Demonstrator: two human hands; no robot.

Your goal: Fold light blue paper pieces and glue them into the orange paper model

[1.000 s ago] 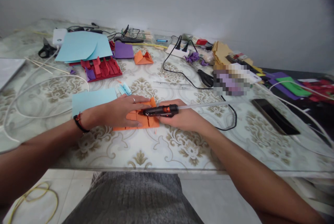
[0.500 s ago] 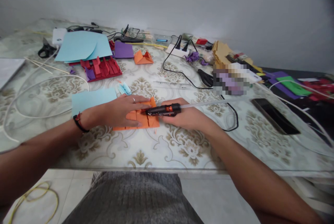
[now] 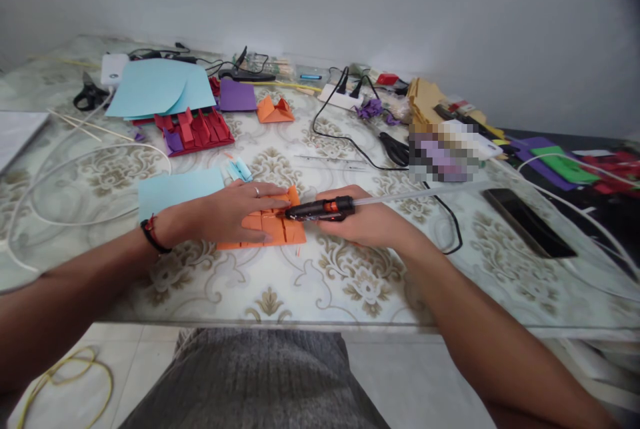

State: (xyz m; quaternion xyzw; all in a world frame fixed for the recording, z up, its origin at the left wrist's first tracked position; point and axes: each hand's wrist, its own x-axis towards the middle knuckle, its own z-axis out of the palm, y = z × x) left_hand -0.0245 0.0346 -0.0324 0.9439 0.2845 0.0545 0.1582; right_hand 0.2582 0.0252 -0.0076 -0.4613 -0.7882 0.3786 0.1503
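My right hand [image 3: 363,219] is wrapped round a black and orange hot glue gun [image 3: 320,209], with a long clear glue stick [image 3: 415,195] running out of its back end. The gun's nozzle points left, at or just above a folded orange paper piece [image 3: 293,235] on the table. Across that paper lies my left hand [image 3: 235,212], its fingers stretched out and spread, pressing it flat and covering much of it. A light blue paper sheet [image 3: 170,192] lies partly beneath my left forearm, and a small folded light blue piece [image 3: 239,170] sits just beyond my left hand.
Behind stand a red folded paper piece [image 3: 200,132], blue sheets [image 3: 150,89] and an orange folded piece [image 3: 275,110]. A black cord [image 3: 345,139] runs from a white power strip [image 3: 340,97] toward my right hand. Scissors [image 3: 90,93] and a phone [image 3: 527,222] lie at the sides.
My right hand has drawn the glue gun slightly to the right, and its nozzle has shifted with it. My left hand and the orange paper stay in place.
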